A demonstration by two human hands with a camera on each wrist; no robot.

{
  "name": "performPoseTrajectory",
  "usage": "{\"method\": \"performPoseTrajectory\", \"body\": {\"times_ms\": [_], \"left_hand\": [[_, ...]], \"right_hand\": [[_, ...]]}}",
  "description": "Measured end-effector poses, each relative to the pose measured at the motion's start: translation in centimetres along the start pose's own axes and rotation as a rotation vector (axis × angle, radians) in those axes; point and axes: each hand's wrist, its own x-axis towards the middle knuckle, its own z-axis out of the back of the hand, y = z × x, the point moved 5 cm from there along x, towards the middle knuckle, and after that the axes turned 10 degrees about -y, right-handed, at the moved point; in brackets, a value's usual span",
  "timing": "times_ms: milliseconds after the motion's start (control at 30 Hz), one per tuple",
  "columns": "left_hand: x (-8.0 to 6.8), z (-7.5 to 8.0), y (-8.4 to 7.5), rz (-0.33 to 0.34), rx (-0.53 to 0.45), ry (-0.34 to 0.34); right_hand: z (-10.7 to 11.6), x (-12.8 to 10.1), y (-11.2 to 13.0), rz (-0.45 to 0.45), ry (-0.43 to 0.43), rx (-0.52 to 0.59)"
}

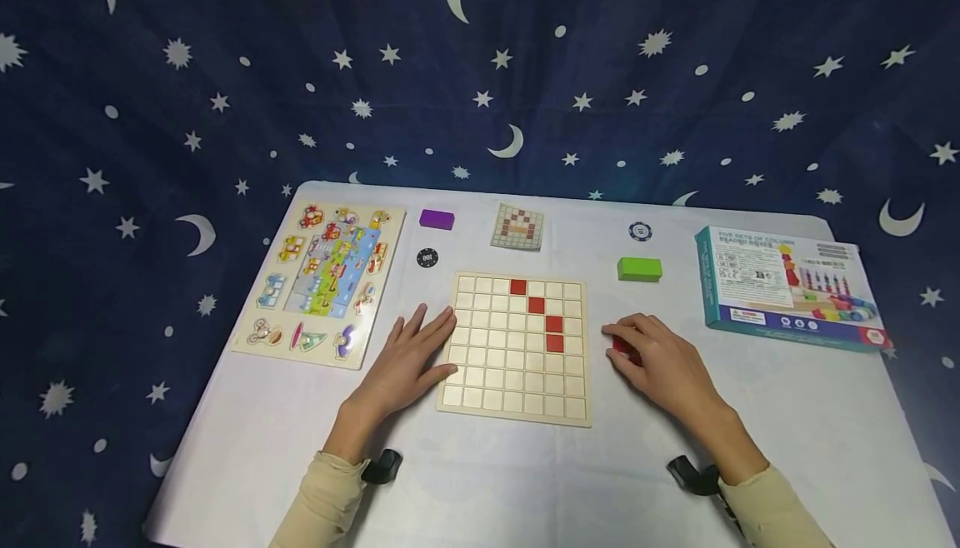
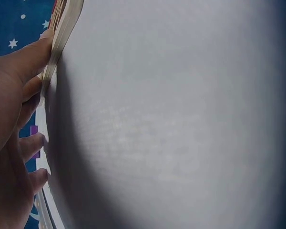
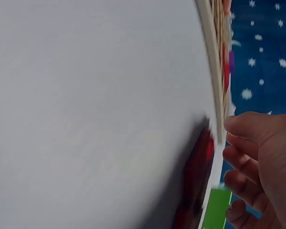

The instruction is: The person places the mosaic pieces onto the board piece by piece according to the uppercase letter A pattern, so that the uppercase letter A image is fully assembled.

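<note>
A wooden grid board [image 1: 504,356] lies on the white table, with several red square tiles [image 1: 554,324] set in its upper right cells in a stepped line. My left hand [image 1: 401,369] rests spread at the board's left edge, fingertips and thumb touching the rim. To the right of the board, my right hand [image 1: 663,365] hovers with bent fingers over loose red tiles [image 1: 621,345], partly covering them. In the right wrist view the red tiles [image 3: 195,176] lie on the table below the fingers, and the thumb stands apart from them.
Behind the board lies a pattern card [image 1: 517,226]. A picture puzzle board [image 1: 322,281] is at left, near a purple block [image 1: 437,219] and a black chip [image 1: 427,258]. At right are a green block [image 1: 639,269], a white-and-blue chip [image 1: 641,231] and a toy box [image 1: 795,290].
</note>
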Motion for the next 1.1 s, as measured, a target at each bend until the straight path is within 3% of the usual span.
{"method": "performPoseTrajectory", "body": {"times_ms": [233, 667, 833, 1100], "left_hand": [[-0.1, -0.1, 0.0, 0.008, -0.007, 0.0], [0.0, -0.1, 0.0, 0.0, -0.003, -0.004], [-0.1, -0.1, 0.1, 0.002, 0.0, -0.007], [0.1, -0.2, 0.1, 0.012, -0.008, 0.007]], "right_hand": [[0.6, -1.5, -1.9, -0.065, -0.012, -0.006], [0.2, -0.5, -1.2, -0.051, -0.06, -0.01], [-0.5, -0.1, 0.2, -0.036, -0.037, 0.02], [-2.3, 0.5, 4.3, 0.048, 0.036, 0.082]]}}
